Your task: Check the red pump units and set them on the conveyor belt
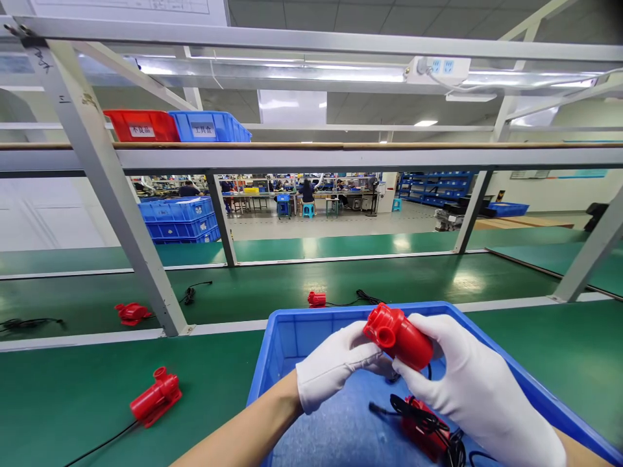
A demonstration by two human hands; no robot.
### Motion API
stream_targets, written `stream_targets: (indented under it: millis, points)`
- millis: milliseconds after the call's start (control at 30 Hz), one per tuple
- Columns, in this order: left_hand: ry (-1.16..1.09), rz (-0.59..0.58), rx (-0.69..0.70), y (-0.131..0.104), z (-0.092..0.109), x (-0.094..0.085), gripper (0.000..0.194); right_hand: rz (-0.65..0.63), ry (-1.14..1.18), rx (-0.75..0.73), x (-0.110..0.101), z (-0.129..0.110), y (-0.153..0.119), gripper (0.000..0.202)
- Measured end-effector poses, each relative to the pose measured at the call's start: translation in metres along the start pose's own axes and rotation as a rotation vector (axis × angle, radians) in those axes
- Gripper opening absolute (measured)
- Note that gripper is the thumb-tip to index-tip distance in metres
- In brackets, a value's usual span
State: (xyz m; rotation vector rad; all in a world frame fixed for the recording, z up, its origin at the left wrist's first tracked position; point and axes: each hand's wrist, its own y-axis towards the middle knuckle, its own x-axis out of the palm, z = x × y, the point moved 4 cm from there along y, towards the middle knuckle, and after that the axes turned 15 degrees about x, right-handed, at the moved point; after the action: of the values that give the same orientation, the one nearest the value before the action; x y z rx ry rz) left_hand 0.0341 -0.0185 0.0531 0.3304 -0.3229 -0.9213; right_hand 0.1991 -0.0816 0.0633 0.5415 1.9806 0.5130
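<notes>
From the bin (292, 314), I'm seeing a flanged pump (132, 314) lying at 10 o'clock, a corded pump (158, 397) resting at 9, and a small pump (317, 299) sitting at 11, all on the green bench (73, 383). My left hand (335, 364) is bending its gloved fingers in against the port end of the held pump (411, 341), above the bin toward 1. Another pump (424, 443) is lying inside at 5 under black cable. My right hand (479, 383) is curling half-closed round the body. Tally, my read: one binned, one being handled, three lying outside; can't tell if any are finished.
</notes>
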Motion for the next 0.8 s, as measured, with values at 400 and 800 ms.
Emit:
stream_targets:
  millis: [400,800]
  points:
    - [0.328,0.205,-0.032,-0.002,-0.002,-0.013,0.043,0.23,-0.156,-0.288,-0.003,0.007,-0.003,0.052]
    - [0.074,-0.021,-0.153,-0.008,-0.008,-0.007,0.037,0.323,-0.315,-0.672,-0.004,0.007,-0.002,0.052]
